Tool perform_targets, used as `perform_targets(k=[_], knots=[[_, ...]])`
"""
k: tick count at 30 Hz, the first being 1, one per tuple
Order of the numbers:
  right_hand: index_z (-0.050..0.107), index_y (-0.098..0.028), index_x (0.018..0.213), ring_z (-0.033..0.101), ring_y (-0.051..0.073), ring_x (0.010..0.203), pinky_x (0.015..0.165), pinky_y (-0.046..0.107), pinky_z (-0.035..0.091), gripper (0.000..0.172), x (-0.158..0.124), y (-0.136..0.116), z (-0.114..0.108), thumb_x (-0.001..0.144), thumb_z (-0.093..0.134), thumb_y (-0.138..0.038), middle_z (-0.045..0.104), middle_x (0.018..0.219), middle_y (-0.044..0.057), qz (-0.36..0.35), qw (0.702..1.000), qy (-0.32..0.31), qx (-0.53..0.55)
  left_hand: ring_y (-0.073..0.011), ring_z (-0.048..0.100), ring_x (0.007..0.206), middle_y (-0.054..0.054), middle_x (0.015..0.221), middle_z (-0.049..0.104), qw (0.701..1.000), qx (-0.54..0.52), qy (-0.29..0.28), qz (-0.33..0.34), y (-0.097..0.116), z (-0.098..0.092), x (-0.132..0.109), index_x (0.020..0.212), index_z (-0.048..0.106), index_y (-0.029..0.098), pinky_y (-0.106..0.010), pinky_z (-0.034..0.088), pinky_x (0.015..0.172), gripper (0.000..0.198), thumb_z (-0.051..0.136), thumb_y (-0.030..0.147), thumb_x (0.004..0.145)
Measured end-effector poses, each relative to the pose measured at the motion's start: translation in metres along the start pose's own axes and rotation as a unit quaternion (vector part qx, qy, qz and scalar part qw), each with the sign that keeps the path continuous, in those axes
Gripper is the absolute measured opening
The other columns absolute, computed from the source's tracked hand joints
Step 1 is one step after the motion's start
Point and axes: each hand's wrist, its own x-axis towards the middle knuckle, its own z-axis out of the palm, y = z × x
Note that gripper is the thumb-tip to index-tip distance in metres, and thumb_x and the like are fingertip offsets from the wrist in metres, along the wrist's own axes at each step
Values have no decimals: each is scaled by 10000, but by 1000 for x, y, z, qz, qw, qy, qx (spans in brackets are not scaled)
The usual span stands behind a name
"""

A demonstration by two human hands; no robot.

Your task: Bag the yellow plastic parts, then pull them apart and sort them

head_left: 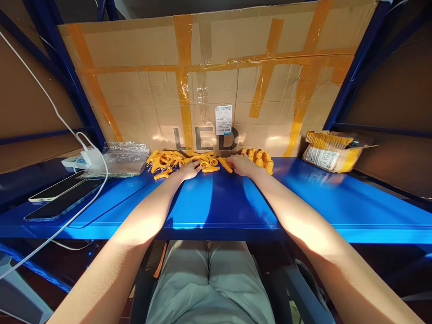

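Observation:
A loose pile of small orange plastic parts (pixel 168 161) lies at the back of the blue shelf (pixel 222 202), against a taped cardboard sheet. A tighter cluster of orange parts (pixel 259 158) stands to the right. My left hand (pixel 191 170) rests at the pile's edge, fingers curled beside an orange ring-shaped piece; what it grips is too small to make out. My right hand (pixel 241 164) lies between the two groups, fingers bent down, touching a long orange piece (pixel 225 164).
Two phones (pixel 57 198) lie at the left with a white charger and cable (pixel 88 157). A clear plastic bag (pixel 123 158) lies behind them. A yellow packet (pixel 329 150) sits at the right. Blue rack posts flank the shelf.

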Motion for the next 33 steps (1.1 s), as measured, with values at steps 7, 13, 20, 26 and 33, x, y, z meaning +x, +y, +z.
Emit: perform_targets(k=[7,13,20,26,33], knots=[[680,-173,1170,606,251,1060,964,385,312,346,3,-7,0,970,399,-171,665,1130,129,-14,999,25,-36,-264,380,1435,-69,1511,483,999,-29,-8,-15,19,-5,-3,1441,494,261,-446,339,1147,487,357,406,997],[682,-198,1199,627,268,1033,910,391,331,347,6,-9,3,981,414,-233,664,1153,136,9,997,56,-48,-295,379,1432,-82,1566,402,997,-15,66,39,45,-20,-14,1521,375,238,-517,268,1176,558,330,451,1006],[660,-172,1228,636,276,1046,885,387,331,357,2,-24,-4,983,404,-214,681,1183,159,16,995,68,-65,-291,456,1378,-103,1522,466,993,36,60,92,68,-27,-20,1533,341,205,-501,228,1179,609,377,485,994],[677,-162,1189,627,287,1071,883,391,306,357,2,-29,-4,1000,381,-224,698,1174,158,-7,996,74,-53,-283,549,1282,-107,1448,549,991,57,88,78,69,-32,-22,1534,338,199,-398,402,1059,578,375,415,999],[668,-173,1188,626,275,1061,859,375,289,336,1,-32,-6,1000,400,-249,709,1137,138,-16,994,105,-30,-288,575,1225,-82,1341,626,984,93,96,121,69,-30,-19,1419,507,238,-382,416,1038,522,485,457,946]])
